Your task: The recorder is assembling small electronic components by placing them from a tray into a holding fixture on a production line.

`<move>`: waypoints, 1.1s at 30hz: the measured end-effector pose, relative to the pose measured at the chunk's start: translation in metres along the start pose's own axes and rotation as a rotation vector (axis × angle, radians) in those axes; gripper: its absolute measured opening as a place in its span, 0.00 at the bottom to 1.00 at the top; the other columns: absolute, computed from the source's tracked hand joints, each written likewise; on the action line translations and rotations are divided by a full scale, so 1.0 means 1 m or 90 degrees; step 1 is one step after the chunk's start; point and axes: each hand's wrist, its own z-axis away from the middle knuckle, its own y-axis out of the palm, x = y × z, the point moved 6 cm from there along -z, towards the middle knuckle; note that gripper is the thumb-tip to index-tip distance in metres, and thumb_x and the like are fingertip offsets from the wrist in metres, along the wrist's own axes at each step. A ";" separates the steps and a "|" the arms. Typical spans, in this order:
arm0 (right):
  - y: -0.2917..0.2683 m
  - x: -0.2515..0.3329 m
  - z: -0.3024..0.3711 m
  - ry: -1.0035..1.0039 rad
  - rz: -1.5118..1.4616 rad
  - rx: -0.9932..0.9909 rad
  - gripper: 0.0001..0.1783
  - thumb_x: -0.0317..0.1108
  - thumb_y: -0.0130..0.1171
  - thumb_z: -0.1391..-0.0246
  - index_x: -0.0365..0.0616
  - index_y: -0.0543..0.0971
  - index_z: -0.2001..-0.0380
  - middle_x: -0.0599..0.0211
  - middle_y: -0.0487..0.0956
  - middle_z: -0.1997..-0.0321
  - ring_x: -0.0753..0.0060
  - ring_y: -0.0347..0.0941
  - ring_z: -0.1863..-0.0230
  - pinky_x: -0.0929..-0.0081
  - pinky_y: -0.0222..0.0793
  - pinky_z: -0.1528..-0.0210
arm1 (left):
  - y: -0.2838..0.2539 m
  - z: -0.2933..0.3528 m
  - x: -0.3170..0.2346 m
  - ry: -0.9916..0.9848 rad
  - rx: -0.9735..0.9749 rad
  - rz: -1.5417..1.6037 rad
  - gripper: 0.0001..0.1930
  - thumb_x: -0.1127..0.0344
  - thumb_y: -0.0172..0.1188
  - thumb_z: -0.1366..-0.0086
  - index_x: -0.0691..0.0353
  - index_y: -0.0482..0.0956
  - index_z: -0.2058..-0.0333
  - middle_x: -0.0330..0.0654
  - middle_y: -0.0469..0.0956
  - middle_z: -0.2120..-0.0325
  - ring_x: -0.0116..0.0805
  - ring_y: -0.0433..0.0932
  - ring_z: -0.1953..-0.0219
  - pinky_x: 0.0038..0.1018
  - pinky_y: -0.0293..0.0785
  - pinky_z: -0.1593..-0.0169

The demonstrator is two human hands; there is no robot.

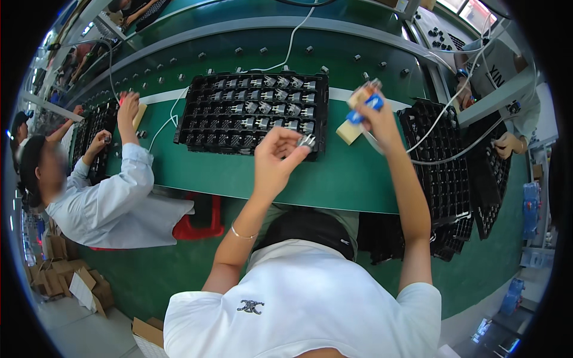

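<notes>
My left hand [276,156] is closed, pinching a small power plug [307,141] with metal prongs between thumb and fingertips, over the near right corner of a black compartment tray [206,128]. Rows of similar plugs [265,108] fill part of that tray, mostly toward its right and far side. To the right, my right hand [381,122] is wrapped around a blue hand tool [365,111]; a pale tube hangs by the wrist. Motion blur hides the tool's exact kind. A yellow block [348,132] lies on the green bench below the tool.
Several small plugs stand spaced along the far green surface [239,51]. Stacked black trays [439,173] are at my right, and a white cable [293,39] crosses behind my tray. Co-workers sit at left [119,191] and stand at right [507,89], their hands near other trays.
</notes>
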 end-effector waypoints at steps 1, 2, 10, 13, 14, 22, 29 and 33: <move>0.018 0.004 0.025 0.049 -0.047 0.048 0.24 0.38 0.65 0.53 0.39 0.73 0.53 0.68 0.78 0.64 0.83 0.75 0.70 0.88 0.69 0.74 | 0.004 -0.002 0.001 -0.002 0.002 0.000 0.10 0.77 0.66 0.43 0.68 0.75 0.64 0.35 0.77 0.72 0.16 0.73 0.72 0.13 0.69 0.68; 0.031 0.007 0.044 0.047 -0.106 0.058 0.24 0.37 0.64 0.53 0.39 0.73 0.53 0.67 0.78 0.65 0.85 0.74 0.72 0.89 0.67 0.77 | 0.012 -0.004 0.002 0.008 0.033 -0.012 0.10 0.76 0.66 0.43 0.68 0.75 0.64 0.35 0.77 0.72 0.16 0.73 0.73 0.13 0.69 0.68; 0.053 -0.002 0.087 0.088 -0.255 0.074 0.20 0.33 0.61 0.48 0.36 0.73 0.53 0.69 0.78 0.65 0.88 0.70 0.75 0.90 0.61 0.81 | 0.030 0.000 0.017 -0.005 0.141 -0.078 0.11 0.74 0.67 0.43 0.68 0.76 0.62 0.37 0.78 0.71 0.18 0.74 0.73 0.15 0.72 0.69; 0.051 -0.008 0.091 0.125 -0.268 0.094 0.21 0.34 0.62 0.47 0.36 0.73 0.51 0.69 0.78 0.63 0.88 0.70 0.74 0.90 0.61 0.80 | 0.032 0.005 0.021 -0.023 0.135 -0.024 0.11 0.73 0.68 0.43 0.68 0.76 0.63 0.36 0.78 0.72 0.18 0.74 0.73 0.15 0.71 0.70; 0.050 -0.009 0.092 0.137 -0.268 0.095 0.22 0.34 0.62 0.47 0.36 0.73 0.51 0.69 0.77 0.62 0.88 0.70 0.74 0.90 0.62 0.79 | 0.033 0.006 0.024 -0.023 0.134 -0.024 0.11 0.73 0.68 0.43 0.68 0.76 0.63 0.36 0.78 0.72 0.18 0.74 0.73 0.15 0.71 0.70; 0.038 -0.018 0.085 0.155 -0.231 0.107 0.23 0.33 0.63 0.48 0.36 0.72 0.50 0.67 0.78 0.62 0.85 0.73 0.73 0.88 0.65 0.79 | 0.031 0.006 0.005 0.104 0.102 -0.267 0.13 0.69 0.73 0.49 0.64 0.76 0.70 0.33 0.75 0.77 0.20 0.71 0.76 0.18 0.66 0.71; -0.037 -0.019 0.040 -0.132 0.310 -0.185 0.19 0.38 0.68 0.51 0.35 0.78 0.60 0.67 0.80 0.73 0.81 0.75 0.75 0.82 0.70 0.71 | -0.014 -0.012 -0.014 0.269 -0.071 -0.896 0.20 0.49 0.70 0.50 0.60 0.75 0.81 0.40 0.73 0.80 0.40 0.74 0.72 0.37 0.63 0.67; -0.031 -0.021 0.038 -0.150 0.508 -0.260 0.20 0.42 0.68 0.57 0.42 0.77 0.64 0.56 0.79 0.72 0.54 0.78 0.70 0.64 0.73 0.67 | -0.014 -0.019 -0.004 0.221 -0.044 -0.889 0.20 0.50 0.69 0.50 0.62 0.76 0.82 0.42 0.75 0.81 0.42 0.75 0.74 0.37 0.63 0.68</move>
